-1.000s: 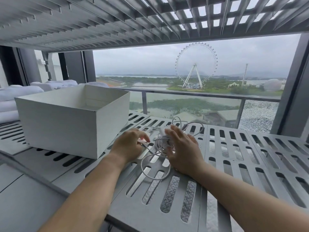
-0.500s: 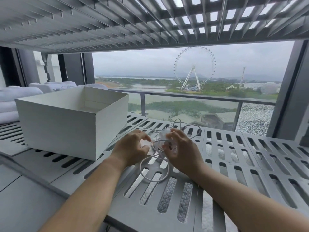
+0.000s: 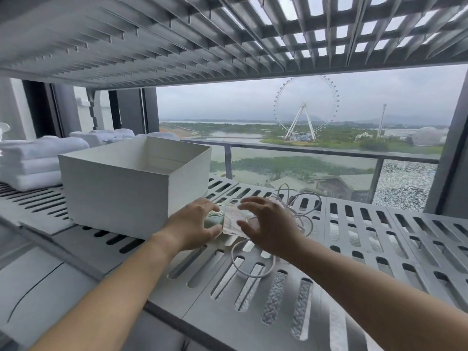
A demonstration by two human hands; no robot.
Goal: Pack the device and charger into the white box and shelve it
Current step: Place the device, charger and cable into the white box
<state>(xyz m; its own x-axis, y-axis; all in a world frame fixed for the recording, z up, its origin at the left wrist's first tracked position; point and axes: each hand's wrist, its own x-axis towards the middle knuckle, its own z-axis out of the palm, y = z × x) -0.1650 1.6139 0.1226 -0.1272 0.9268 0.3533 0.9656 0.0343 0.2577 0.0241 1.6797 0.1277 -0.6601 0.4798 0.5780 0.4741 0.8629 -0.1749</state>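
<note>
An open white box (image 3: 131, 183) stands on the slotted grey shelf (image 3: 354, 239). Just to its right, my left hand (image 3: 190, 225) curls its thumb and fingers round a small, round, pale green device (image 3: 214, 218). My right hand (image 3: 269, 224) hovers with spread fingers over a clear plastic packet (image 3: 234, 219) lying beside the device. The charger's white cable (image 3: 253, 268) lies in loose loops under and behind my right hand. The charger's body is hidden.
Folded white towels (image 3: 33, 160) are stacked on the shelf left of the box. Another slotted shelf (image 3: 177, 41) hangs low overhead. Behind the shelf are a glass railing (image 3: 316, 155) and a window. Bare shelf stretches to the right.
My hands have let the cable bundle down onto the shelf. My left hand now grips the green device, and my right hand has opened above the clear packet. The camera has moved closer.
</note>
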